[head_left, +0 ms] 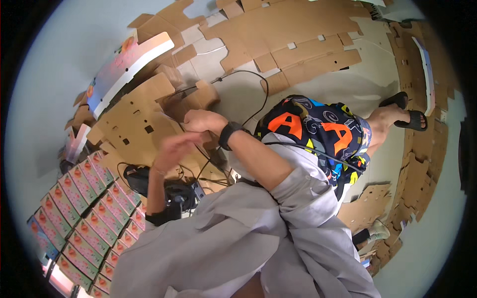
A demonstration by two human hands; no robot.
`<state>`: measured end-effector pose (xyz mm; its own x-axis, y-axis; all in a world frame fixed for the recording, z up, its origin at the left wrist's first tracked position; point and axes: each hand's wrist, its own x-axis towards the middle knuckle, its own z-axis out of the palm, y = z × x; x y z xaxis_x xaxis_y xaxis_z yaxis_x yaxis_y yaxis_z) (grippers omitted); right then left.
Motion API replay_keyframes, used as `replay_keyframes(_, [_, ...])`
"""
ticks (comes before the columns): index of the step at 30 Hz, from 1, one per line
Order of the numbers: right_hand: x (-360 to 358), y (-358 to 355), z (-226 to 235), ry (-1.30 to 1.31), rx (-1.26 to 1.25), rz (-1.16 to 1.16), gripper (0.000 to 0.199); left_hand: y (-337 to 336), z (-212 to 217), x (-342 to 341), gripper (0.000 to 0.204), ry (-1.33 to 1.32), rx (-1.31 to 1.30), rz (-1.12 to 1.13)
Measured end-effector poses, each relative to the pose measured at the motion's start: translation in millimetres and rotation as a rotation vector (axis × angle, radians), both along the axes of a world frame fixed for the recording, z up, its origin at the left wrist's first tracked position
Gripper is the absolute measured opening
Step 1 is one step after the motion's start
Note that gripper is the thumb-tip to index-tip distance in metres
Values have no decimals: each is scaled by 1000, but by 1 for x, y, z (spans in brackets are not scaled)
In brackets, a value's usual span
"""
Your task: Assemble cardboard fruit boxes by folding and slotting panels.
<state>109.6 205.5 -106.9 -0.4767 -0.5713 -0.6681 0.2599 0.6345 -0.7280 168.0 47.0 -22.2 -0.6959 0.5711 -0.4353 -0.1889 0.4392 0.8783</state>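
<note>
Hands (180, 147) (204, 121): 2, near 1 hole-punched cardboard sheet (131, 127).

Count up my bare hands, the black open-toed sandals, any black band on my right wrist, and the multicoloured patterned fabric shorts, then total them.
Bare hands, left hand and right hand: 2
Black open-toed sandals: 2
Black band on the right wrist: 1
Multicoloured patterned fabric shorts, pairs: 1
Total: 6
</note>
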Motion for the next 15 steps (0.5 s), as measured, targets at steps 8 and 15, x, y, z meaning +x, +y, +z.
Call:
replay_keyframes(8, [1,24,26,101,-105,17,41,-65,-75,-94,37,902,-672,-384])
replay_keyframes(15, [13,6,37,818,157,-24,38,-76,-74,-108,42,715,-635,-447])
